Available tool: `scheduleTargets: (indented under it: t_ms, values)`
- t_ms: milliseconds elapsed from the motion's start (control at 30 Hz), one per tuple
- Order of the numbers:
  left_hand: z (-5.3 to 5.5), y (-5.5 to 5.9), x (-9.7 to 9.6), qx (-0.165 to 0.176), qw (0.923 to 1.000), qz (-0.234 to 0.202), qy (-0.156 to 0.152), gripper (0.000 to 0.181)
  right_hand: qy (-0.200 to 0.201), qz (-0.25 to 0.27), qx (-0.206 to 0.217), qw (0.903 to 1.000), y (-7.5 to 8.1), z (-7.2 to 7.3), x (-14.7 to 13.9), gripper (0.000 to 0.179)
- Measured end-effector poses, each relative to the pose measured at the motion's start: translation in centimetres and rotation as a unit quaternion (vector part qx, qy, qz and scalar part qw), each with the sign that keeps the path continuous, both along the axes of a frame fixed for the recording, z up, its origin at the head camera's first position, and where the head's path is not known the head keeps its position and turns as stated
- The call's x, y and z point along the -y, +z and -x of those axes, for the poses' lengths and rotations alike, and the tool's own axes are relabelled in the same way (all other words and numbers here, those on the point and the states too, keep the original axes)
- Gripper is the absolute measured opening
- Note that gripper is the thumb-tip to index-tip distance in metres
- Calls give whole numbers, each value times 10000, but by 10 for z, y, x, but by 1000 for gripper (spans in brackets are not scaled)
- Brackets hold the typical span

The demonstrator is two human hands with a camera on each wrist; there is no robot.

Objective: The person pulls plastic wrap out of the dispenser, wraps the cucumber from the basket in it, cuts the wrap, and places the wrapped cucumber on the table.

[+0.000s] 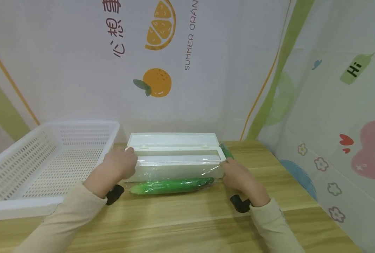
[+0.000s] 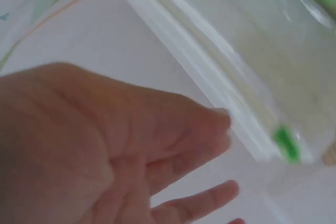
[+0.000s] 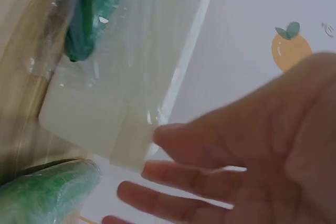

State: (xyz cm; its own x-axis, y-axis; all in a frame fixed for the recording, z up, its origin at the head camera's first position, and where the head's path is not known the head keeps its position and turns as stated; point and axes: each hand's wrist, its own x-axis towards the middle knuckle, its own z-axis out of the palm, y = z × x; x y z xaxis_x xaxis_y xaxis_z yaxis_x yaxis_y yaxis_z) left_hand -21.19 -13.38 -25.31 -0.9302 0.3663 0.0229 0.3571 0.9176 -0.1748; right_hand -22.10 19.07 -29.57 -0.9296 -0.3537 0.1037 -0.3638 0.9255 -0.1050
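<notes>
A white cling film dispenser (image 1: pixel 178 170) stands on the table with its lid (image 1: pixel 173 139) raised at the back. Clear cling film (image 1: pixel 206 168) runs from its top down the front and over a green cucumber (image 1: pixel 175 186) lying just before it. At the dispenser's left end my left hand (image 1: pixel 121 163) pinches the film's edge between thumb and forefinger, the other fingers spread in the left wrist view. My right hand (image 1: pixel 238 175) pinches the film at the right end, thumb tip (image 3: pixel 168 135) by the dispenser's corner.
To the left stands a white perforated basket (image 1: pixel 10 205). Beyond the dispenser's right end lies another cucumber (image 3: pixel 52 192), wrapped in film. A printed curtain (image 1: pixel 200 98) hangs behind the wooden table (image 1: pixel 175 225), whose right edge slants toward the wall.
</notes>
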Motion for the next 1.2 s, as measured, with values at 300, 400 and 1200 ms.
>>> scheduleTargets:
  t_ms: [300, 400, 1200]
  values:
    - [-22, -34, -40, -132, 9877, -1463, -542, 20, 528, 248, -412, 9974, 0, -6, 12, 32]
    - [-23, -49, -42, -48, 9808, -1854, -607, 20, 1025, 418, -75, 9938, -6, -7, 26, 27]
    - [-7, -84, -12, 1221, 9369, -3048, -1199, 36, 978, -89, 814, 9918, -34, -13, 48, 38]
